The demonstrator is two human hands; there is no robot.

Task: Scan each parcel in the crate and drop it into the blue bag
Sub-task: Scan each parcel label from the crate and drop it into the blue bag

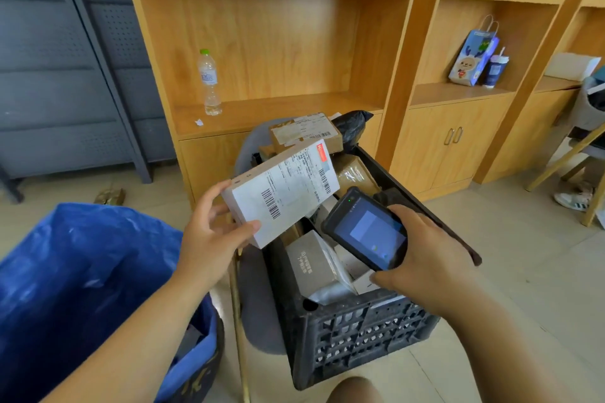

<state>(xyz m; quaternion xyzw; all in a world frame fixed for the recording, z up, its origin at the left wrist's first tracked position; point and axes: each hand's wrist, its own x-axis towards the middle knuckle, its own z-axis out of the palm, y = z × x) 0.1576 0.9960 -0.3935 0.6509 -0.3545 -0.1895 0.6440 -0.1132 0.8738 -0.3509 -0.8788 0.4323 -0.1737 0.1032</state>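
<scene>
Left hand: my left hand [212,239] grips the near end of the white parcel [284,193], thumb on the label face, fingers curled behind the edge
Right hand: my right hand [422,249] is wrapped round the scanner [366,229], its lit screen facing me
Parcel's place: held in the air over the left rim of the crate [360,337], label up, tilted toward the scanner just beside it
Doing the scan well: I judge I should keep my thumb off the lower barcode, hold the label flat and steady, aim the scanner's head at one barcode only, and wait for the screen to confirm before I let go
The drop after: the blue bag [82,271] stands open left of the crate, so a short swing left should do; release low so the parcel doesn't bounce off the rim
Count in hand: one parcel, one scanner, two barcodes plain on the label
Count in the crate: a brown box [306,132] and a black wrapped bundle [353,124] at the far end, a taped brown parcel [355,173], a grey box [307,262]; more lie beneath, total I cannot tell
Count of containers: one crate, one blue bag
Behind the crate: one water bottle [209,82] on the shelf
</scene>
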